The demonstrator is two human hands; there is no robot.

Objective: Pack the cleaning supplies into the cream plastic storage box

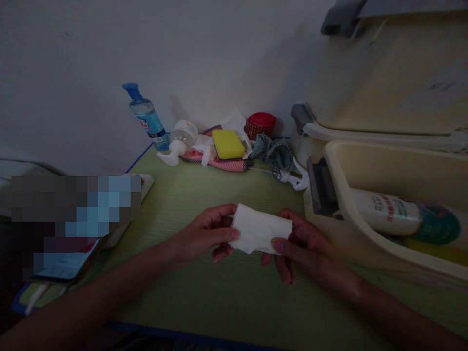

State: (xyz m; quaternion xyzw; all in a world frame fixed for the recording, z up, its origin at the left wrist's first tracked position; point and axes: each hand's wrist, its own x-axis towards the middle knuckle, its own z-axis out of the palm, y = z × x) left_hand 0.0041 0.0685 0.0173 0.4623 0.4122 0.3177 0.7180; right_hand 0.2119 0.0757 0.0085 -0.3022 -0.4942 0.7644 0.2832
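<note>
bottle (149, 119) left of sponge (228, 144) | spray can (405, 217) in bin (365, 248) — right side | phone (66, 261) — left

A: Specify the limb covering.
B: Left forearm (124, 282) and right forearm (391, 309): bare, slender, tapered.
A: Specify the end sections.
B: Left hand (204, 233) and right hand (305, 248): bare, with slim fingers (219, 210) and short thumbnails (236, 234).
</note>
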